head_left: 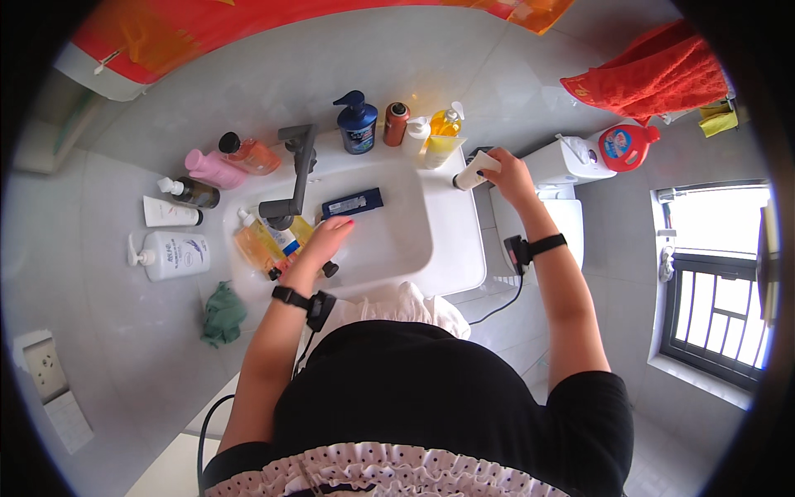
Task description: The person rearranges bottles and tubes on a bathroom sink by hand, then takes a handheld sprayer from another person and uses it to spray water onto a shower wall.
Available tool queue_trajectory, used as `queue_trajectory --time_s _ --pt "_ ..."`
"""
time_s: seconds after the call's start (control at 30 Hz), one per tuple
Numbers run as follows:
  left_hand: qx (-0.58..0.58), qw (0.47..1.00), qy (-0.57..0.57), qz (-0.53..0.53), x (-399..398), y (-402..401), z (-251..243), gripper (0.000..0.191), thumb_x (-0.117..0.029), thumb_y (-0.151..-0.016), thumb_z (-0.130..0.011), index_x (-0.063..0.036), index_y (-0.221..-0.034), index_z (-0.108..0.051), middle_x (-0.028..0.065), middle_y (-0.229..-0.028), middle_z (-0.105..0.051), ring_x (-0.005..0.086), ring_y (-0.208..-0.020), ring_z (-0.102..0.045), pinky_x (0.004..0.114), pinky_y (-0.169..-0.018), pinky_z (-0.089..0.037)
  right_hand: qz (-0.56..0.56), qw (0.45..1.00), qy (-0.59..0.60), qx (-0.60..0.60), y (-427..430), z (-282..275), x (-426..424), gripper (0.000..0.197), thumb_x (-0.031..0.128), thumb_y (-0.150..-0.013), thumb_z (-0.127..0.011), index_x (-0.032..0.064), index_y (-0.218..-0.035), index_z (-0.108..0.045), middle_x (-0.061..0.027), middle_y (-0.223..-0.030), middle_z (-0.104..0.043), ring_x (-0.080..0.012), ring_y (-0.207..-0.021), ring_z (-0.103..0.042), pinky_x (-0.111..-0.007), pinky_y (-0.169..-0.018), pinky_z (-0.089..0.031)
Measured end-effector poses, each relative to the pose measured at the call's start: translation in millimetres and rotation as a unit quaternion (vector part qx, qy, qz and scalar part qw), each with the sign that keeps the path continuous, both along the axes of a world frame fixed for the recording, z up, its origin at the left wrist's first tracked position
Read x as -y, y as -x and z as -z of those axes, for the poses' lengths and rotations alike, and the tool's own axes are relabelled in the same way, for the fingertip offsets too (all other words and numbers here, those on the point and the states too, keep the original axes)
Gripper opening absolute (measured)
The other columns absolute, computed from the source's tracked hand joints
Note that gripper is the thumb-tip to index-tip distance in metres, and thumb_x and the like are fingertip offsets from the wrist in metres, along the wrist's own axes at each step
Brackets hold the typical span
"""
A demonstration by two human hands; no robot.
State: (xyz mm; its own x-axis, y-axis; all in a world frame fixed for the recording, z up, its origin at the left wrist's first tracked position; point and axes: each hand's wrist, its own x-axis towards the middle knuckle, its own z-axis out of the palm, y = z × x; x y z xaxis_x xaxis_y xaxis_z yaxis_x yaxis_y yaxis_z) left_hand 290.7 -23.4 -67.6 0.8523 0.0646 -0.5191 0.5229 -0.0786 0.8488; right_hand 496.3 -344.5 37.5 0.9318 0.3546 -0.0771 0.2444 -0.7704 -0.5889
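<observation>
My right hand (512, 177) grips a white tube (479, 166) with a dark cap, held cap-down over the right rim of the white washbasin (456, 248). My left hand (326, 243) is above the basin's left part, fingers partly hidden from this angle; whether it holds anything is unclear. Beneath and beside it lie several bottles and tubes, among them an orange bottle (253, 243) and a yellow one (302, 228). A dark blue bottle (353, 204) lies on the basin floor, just beyond my left fingers.
A dark grey faucet (302, 168) rises at the basin's back left. Along the back rim stand a blue pump bottle (359, 129), a copper-coloured can (396, 124) and a pale yellow tube (442, 152). More bottles, including a white pump bottle (179, 256), and a green cloth (223, 315) are at left.
</observation>
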Motion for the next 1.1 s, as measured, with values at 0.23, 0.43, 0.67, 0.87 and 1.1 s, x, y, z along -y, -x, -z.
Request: queue_trajectory --time_s 0.23,0.43,0.67,0.87,1.1 --pt "-0.083 0.985 0.059 -0.138 -51 69 12 0.041 -0.033 -0.093 -0.058 -0.0036 -0.122 -0.057 0.0066 -0.110 -0.067 0.0167 -0.097 -0.061 0.030 -0.085 -0.046 0.006 0.999 0.043 0.006 -46 16 -4 0.033 0.017 -0.079 -0.073 0.0083 -0.109 -0.063 -0.0155 -0.095 -0.070 -0.0330 -0.087 -0.067 -0.040 -0.079 -0.052" --pt "-0.095 0.967 0.067 -0.226 -63 94 15 0.039 -0.035 -0.093 -0.059 -0.0060 -0.118 -0.058 0.0052 -0.108 -0.068 0.0147 -0.093 -0.062 0.028 -0.078 -0.046 -0.028 0.997 0.075 0.011 -49 27 -24 0.032 0.019 -0.080 -0.072 0.0098 -0.110 -0.064 -0.0142 -0.096 -0.070 -0.0329 -0.089 -0.066 -0.041 -0.080 -0.052" --pt "-0.133 0.958 0.070 -0.243 -66 112 16 0.035 -0.036 -0.093 -0.057 -0.0120 -0.118 -0.058 0.0014 -0.108 -0.068 0.0126 -0.093 -0.061 0.027 -0.068 -0.050 -0.041 0.995 0.084 0.033 -45 34 -23 0.034 0.021 -0.081 -0.071 0.0119 -0.113 -0.064 -0.0144 -0.097 -0.070 -0.0334 -0.091 -0.066 -0.042 -0.081 -0.052" --pt "-0.128 0.955 0.065 -0.258 -66 115 -1 0.036 -0.027 -0.096 -0.052 -0.0038 -0.124 -0.056 0.0098 -0.111 -0.067 0.0173 -0.093 -0.064 0.030 -0.081 -0.053 -0.048 0.992 0.117 0.012 -48 29 -23 0.034 0.023 -0.080 -0.071 0.0101 -0.111 -0.066 -0.0144 -0.096 -0.070 -0.0335 -0.091 -0.066 -0.041 -0.082 -0.052" --pt "-0.085 0.962 0.077 -0.247 -77 123 7 0.039 -0.033 -0.093 -0.056 -0.0056 -0.120 -0.057 0.0080 -0.107 -0.066 0.0155 -0.092 -0.062 0.028 -0.075 -0.052 -0.030 0.989 0.144 0.033 -40 20 -24 0.034 0.028 -0.080 -0.069 0.0117 -0.110 -0.067 -0.0125 -0.095 -0.071 -0.0306 -0.089 -0.067 -0.039 -0.081 -0.053"
